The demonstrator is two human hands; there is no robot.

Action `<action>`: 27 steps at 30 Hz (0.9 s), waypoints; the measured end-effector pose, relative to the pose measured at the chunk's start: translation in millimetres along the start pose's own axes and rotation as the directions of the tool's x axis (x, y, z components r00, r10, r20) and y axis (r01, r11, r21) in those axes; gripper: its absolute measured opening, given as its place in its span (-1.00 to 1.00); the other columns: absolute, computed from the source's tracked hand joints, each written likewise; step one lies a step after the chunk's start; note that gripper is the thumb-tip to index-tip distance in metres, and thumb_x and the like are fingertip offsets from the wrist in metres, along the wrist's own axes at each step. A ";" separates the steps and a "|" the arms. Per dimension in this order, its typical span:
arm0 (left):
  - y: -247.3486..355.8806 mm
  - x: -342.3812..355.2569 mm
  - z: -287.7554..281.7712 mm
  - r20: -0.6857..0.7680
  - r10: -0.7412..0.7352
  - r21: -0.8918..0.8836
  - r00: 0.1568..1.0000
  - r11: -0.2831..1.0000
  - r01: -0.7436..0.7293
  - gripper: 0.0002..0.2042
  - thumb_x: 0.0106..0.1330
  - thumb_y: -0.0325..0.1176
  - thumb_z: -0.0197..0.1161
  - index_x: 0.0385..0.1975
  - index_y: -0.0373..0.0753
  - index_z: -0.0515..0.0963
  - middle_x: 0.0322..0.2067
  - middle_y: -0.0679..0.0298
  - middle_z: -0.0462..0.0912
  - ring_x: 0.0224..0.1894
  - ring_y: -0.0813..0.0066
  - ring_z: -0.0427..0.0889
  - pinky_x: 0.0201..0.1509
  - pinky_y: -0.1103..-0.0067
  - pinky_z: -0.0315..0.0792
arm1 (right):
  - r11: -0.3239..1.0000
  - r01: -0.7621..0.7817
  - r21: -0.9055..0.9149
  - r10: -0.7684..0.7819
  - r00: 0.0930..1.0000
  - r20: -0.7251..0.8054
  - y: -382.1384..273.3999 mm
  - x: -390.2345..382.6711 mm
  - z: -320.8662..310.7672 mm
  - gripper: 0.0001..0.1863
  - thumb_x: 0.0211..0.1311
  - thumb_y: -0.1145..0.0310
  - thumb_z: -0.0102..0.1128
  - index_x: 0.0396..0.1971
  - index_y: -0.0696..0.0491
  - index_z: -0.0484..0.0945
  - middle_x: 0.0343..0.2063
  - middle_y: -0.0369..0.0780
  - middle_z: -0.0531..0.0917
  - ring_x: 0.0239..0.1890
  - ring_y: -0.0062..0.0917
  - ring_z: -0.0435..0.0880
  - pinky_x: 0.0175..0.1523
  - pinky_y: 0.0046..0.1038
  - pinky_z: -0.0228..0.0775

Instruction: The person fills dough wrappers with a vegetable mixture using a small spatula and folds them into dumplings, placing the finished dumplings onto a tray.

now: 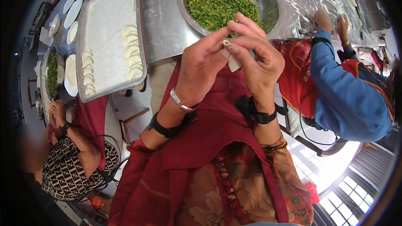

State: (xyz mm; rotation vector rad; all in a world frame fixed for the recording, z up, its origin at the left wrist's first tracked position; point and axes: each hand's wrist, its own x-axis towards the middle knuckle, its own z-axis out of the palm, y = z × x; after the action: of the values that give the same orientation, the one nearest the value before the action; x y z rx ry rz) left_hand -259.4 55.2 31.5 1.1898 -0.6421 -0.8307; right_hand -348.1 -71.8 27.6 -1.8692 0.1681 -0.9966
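Note:
A pale dumpling (233, 62), its dough folded over, is pinched between my two hands in front of the steel bowl. My left hand (199, 67), with a silver bangle at the wrist, presses the dough's edge with thumb and forefinger. From the other side, my right hand (264, 60) closes thumb and forefinger on the same dough, its other fingers raised. Just beyond my fingers, the big steel bowl (182, 8) holds chopped green filling (220, 6). Part of the dumpling is hidden behind my fingers.
A floured metal tray (106, 25) on the left carries two rows of dumplings (133, 54). White plates (72, 10) and a filling bowl (60, 73) stand farther left. Co-workers flank me: one person's hands (58, 113) at left, a blue-sleeved person (343, 92) at the floured table (307, 0) at right.

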 end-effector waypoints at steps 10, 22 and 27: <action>-2.7 0.1 -4.5 0.075 0.031 0.061 0.997 0.997 -0.036 -0.52 0.36 -0.59 0.07 0.30 -0.42 0.30 -0.26 0.32 0.63 -0.28 0.75 0.48 -0.22 0.73 0.41 | 0.995 -0.098 -0.005 0.098 0.986 0.137 -15.7 5.6 -13.1 -0.68 -0.04 0.64 0.37 -0.19 0.14 0.71 0.03 -0.09 0.67 0.29 -0.17 0.46 0.27 -0.26 0.37; 19.5 -8.0 6.0 0.045 -0.005 -0.011 0.999 1.000 0.006 -0.62 0.36 -0.60 0.14 0.17 -0.43 0.37 -0.13 0.25 0.65 -0.13 0.71 0.56 -0.08 0.71 0.48 | 0.971 -0.058 0.231 0.009 0.978 0.208 -7.1 5.1 -13.3 -0.69 -0.07 0.63 0.41 -0.23 0.15 0.72 -0.04 -0.13 0.71 0.30 -0.20 0.45 0.26 -0.28 0.37; 14.0 -7.6 -0.8 0.098 -0.012 -0.047 0.995 0.999 0.017 -0.63 0.36 -0.62 0.13 0.17 -0.42 0.39 -0.08 0.21 0.64 -0.08 0.66 0.58 -0.02 0.65 0.51 | 0.967 -0.118 0.224 0.090 0.987 0.134 -15.5 7.4 -4.6 -0.73 -0.06 0.60 0.42 -0.27 0.15 0.74 -0.04 -0.10 0.71 0.32 -0.16 0.43 0.29 -0.24 0.33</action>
State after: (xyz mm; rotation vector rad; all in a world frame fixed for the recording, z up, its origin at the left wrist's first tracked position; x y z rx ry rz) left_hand -260.0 64.1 44.8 1.1165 -0.6902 -0.9165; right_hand -351.0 -70.8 45.2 -1.6844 0.0721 -0.7906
